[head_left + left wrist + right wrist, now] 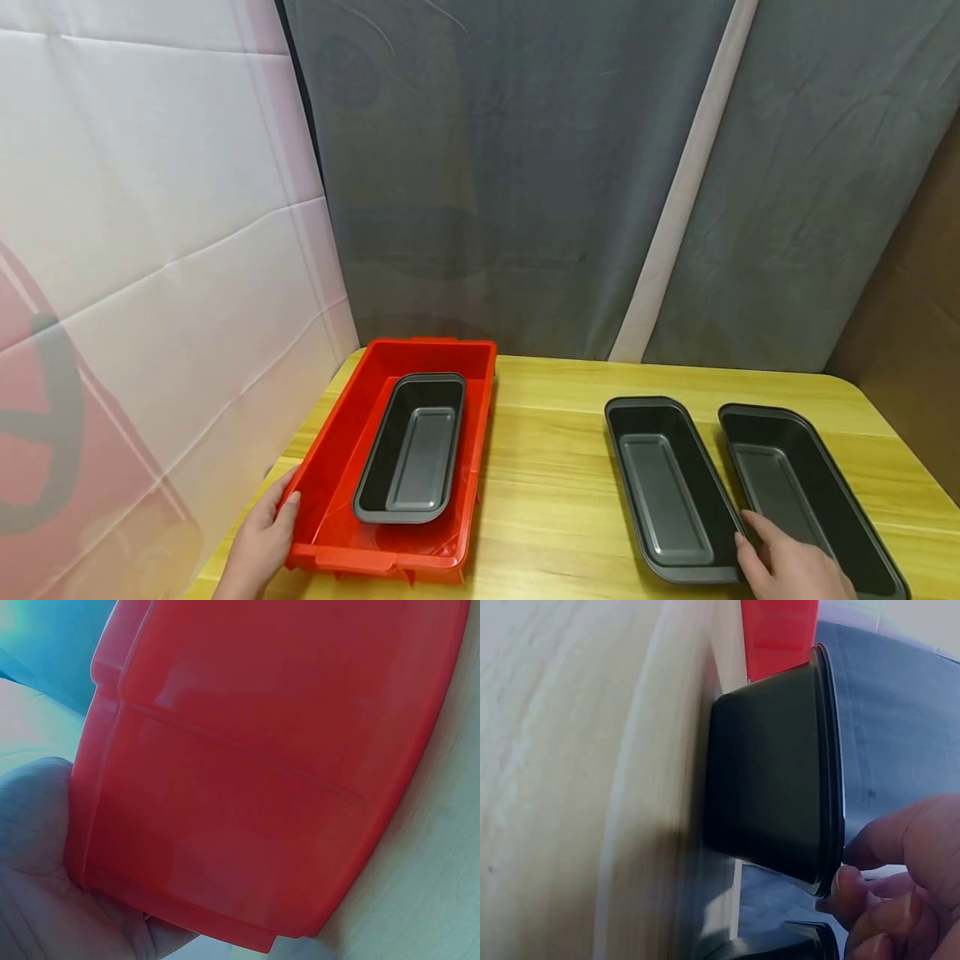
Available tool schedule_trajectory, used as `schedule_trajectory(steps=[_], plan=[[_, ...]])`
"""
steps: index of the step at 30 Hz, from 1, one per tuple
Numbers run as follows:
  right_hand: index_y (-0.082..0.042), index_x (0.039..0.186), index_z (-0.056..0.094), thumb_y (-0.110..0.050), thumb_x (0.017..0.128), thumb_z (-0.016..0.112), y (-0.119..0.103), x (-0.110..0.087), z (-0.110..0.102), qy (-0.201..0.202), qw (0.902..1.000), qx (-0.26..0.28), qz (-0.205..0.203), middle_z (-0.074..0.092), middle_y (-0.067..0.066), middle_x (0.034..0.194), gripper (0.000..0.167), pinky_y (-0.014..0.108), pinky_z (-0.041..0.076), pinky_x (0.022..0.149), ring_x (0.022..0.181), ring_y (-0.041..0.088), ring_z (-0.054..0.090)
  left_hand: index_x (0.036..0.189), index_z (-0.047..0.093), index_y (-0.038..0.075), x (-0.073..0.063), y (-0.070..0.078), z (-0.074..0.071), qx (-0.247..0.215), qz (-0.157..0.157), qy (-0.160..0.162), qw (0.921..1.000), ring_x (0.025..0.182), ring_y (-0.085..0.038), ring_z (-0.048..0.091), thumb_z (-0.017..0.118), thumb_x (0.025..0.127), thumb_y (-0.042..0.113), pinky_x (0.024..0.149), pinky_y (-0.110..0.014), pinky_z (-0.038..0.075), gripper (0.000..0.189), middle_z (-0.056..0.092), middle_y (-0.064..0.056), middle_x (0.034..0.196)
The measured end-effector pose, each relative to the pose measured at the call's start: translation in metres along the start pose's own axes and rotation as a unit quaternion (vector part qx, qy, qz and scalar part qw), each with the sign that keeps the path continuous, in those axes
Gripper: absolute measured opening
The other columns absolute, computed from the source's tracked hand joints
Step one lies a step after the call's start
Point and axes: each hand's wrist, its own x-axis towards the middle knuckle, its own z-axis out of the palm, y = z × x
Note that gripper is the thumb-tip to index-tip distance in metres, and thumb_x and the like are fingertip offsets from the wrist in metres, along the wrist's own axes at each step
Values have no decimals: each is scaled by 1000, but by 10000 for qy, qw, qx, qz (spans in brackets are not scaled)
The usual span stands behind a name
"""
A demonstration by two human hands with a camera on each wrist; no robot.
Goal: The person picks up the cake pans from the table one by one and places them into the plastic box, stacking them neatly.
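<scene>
On the left of the table, a red plastic tray (352,560) holds one dark grey loaf pan (423,458). My left hand (262,533) grips the tray's left rim near its front corner, thumb over the edge; the left wrist view shows the tray's outer wall (240,787). To the right, a second loaf pan (663,500) rests on the table. My right hand (798,562) pinches its right rim near the front corner, also seen from the side in the right wrist view, where the pan's end wall (769,765) shows. A third loaf pan (780,483) lies just right of it, partly hidden by that hand.
The wooden table (555,475) spans between the tray and the pans. Behind it hangs a grey curtain (480,183) with a pale strip (682,183). A white printed sheet (165,183) borders the left side, and a brown panel (911,333) the right.
</scene>
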Motion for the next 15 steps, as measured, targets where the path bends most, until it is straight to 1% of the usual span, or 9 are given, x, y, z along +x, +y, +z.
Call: schedule_trajectory(steps=[4, 7, 12, 15], plan=[[5, 131, 51, -38, 97, 54, 3, 1, 2, -80, 9999, -76, 109, 55, -7, 67, 56, 40, 43, 55, 59, 14, 53, 151, 23, -3, 0, -1, 0, 10, 19, 43, 10000, 107, -40, 57, 36, 106, 15, 83, -43, 56, 50, 39, -35, 141], [6, 130, 51, -37, 96, 57, 3, 2, 3, -158, 9997, -120, 140, 57, -7, 67, 56, 42, 44, 56, 60, 14, 54, 152, 23, -3, 0, 0, 0, 1, -27, 49, 10000, 107, -39, 57, 36, 106, 15, 83, -43, 56, 50, 39, -35, 141], [9, 127, 53, -34, 94, 62, 4, 6, 4, -388, 9988, -252, 129, 61, -4, 71, 55, 46, 48, 60, 62, 17, 59, 152, 24, -3, -1, 1, 0, 7, -39, 81, 10000, 107, -39, 58, 36, 106, 16, 83, -41, 56, 50, 40, -35, 140], [10, 125, 55, -36, 93, 63, 5, 8, 4, -584, 9979, -279, 93, 63, -1, 73, 56, 48, 49, 62, 65, 19, 61, 151, 25, -3, -1, 0, 0, 61, 9, 102, 9999, 107, -38, 58, 37, 106, 14, 82, -40, 56, 50, 40, -35, 140]])
